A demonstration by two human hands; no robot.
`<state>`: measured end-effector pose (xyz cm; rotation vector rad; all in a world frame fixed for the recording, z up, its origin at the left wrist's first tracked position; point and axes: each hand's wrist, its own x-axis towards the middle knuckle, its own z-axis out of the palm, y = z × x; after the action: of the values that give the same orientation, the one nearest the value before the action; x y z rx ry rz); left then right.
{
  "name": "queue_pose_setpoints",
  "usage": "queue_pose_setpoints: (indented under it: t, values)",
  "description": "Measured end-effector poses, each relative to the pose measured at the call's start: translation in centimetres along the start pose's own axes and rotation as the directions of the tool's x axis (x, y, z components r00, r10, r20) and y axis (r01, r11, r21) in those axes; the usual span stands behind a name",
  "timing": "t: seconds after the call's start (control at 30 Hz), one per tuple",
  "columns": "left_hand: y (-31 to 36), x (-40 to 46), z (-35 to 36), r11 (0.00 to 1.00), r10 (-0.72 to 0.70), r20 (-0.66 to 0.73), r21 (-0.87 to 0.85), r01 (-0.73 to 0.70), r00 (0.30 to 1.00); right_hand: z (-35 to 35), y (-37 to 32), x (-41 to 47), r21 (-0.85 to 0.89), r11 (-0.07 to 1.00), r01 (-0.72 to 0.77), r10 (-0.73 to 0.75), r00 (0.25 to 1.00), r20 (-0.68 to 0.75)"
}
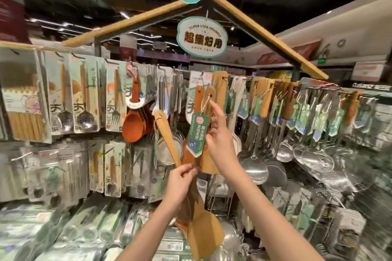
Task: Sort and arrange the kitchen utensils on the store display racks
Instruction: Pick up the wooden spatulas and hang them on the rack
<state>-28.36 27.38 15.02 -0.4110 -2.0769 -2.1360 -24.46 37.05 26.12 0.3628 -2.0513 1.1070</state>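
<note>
My left hand (182, 186) grips a light wooden spatula (167, 133) around the middle of its handle; its holed end points up left and its blade (204, 233) hangs low. My right hand (219, 140) holds two wooden spatulas (209, 99) that hang at the middle of the rack, the index finger raised along the handle. A green price tag (197, 133) dangles from them on a string, just left of my fingers. Their blades are partly hidden behind my hands.
The hook rack (239, 78) carries more wooden spatulas with green tags to the right. Steel ladles and skimmers (254, 167) hang lower right. Packed spoons, forks and chopsticks (84, 99) fill the left. Brown wooden rice scoops (133, 121) hang left of centre.
</note>
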Motion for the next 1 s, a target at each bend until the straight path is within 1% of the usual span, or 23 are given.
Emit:
queue_pose_setpoints:
  t: [0.07,0.17,0.27,0.4,0.5,0.67,0.87,1.0]
  values:
    - [0.7,0.8,1.0,0.999,0.035,0.025,0.033,-0.035,0.999,-1.1,0.2,0.9,-0.023,1.000,0.010,-0.011,1.000,-0.018]
    - [1.9,2.2,2.7,0.998,0.057,0.043,-0.006,-0.057,0.997,-2.6,0.7,2.8,-0.054,0.998,0.017,-0.019,0.999,-0.033]
    - [2.9,3.6,4.1,0.998,0.039,0.076,-0.057,-0.034,0.996,-3.7,1.4,4.9,-0.024,1.000,0.004,-0.005,0.999,-0.045]
    - [3.8,5.5,5.4,0.997,0.006,0.107,-0.072,0.002,0.994,-4.2,2.3,7.3,-0.057,0.998,-0.029,0.024,0.997,-0.080]
    - [3.9,6.3,6.0,0.998,-0.016,0.097,-0.053,0.021,0.995,-4.3,3.5,8.4,-0.038,0.998,-0.050,0.047,0.996,-0.071]
    - [3.7,7.3,6.4,0.999,-0.020,0.130,-0.040,0.026,0.991,-4.4,5.4,9.5,-0.012,0.994,-0.109,0.107,0.992,-0.066]
    - [3.7,8.2,6.6,0.999,-0.012,0.141,-0.032,0.017,0.990,-4.2,6.5,11.0,-0.024,0.993,-0.112,0.111,0.993,-0.048]
    - [3.6,8.7,6.7,0.998,-0.041,0.153,-0.031,0.046,0.987,-4.0,7.6,11.6,0.006,0.990,-0.138,0.138,0.990,-0.030]
